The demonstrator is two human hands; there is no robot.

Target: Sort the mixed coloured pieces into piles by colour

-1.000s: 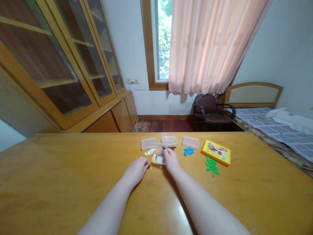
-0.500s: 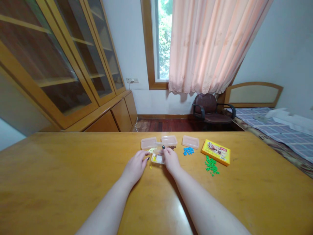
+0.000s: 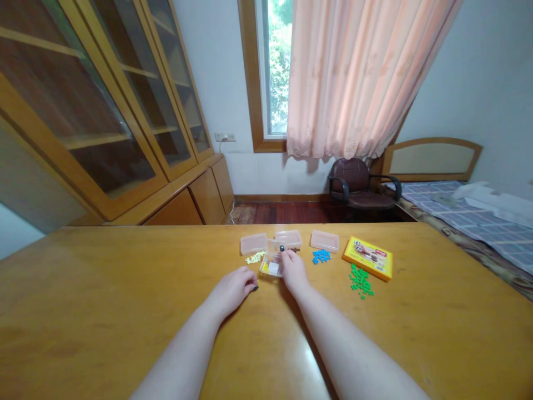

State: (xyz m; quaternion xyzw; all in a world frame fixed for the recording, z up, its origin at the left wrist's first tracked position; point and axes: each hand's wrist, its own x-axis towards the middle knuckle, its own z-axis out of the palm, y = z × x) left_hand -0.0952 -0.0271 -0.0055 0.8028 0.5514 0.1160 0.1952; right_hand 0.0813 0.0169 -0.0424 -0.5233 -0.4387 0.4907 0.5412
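Note:
My right hand point(image 3: 293, 270) grips the right side of a small clear plastic box point(image 3: 271, 266) that holds yellow pieces and a white patch. To its left, my left hand point(image 3: 236, 285) rests low over the table with its fingers drawn together; whatever is between the fingertips is too small to make out. Cream pieces point(image 3: 255, 258) lie just beyond my left hand. Brown pieces point(image 3: 293, 250) show partly behind my right hand. A cluster of blue pieces point(image 3: 321, 256) lies farther right, and green pieces point(image 3: 361, 281) are spread beyond that.
Three clear containers stand along the table's far side: left point(image 3: 254, 244), middle point(image 3: 288, 239) and right point(image 3: 325, 241). A yellow box point(image 3: 368, 258) lies by the green pieces. Behind the wooden table point(image 3: 125, 289) are a chair point(image 3: 358, 186) and a bed.
My left hand has moved down toward me, away from the cream pieces, and its fingers have closed. The clear box and my right hand have shifted slightly right.

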